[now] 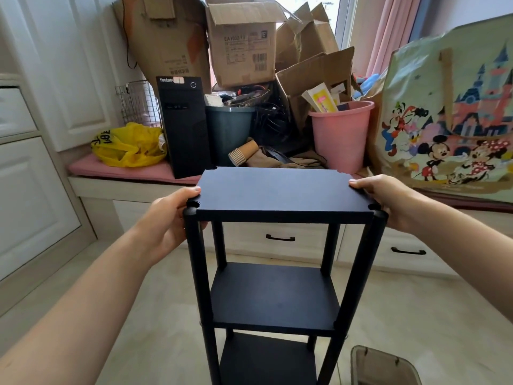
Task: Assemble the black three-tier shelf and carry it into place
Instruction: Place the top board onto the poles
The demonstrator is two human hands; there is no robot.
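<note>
The black three-tier shelf (277,190) stands upright in the middle of the view, with three boards joined by black corner posts. My left hand (163,220) grips the left edge of the top board, thumb on top and fingers underneath by the near left post. My right hand (388,198) grips the right edge of the same board, thumb on top near the near right post. The lowest board is partly cut off by the frame's bottom edge.
Behind the shelf runs a window bench (116,187) with drawers, piled with cardboard boxes (241,43), a black computer tower (186,126), a pink bucket (341,134), a yellow bag (130,145) and a cartoon-print bag (455,120). White cabinets (33,134) stand at left. A translucent bin (383,368) sits at bottom right on the tiled floor.
</note>
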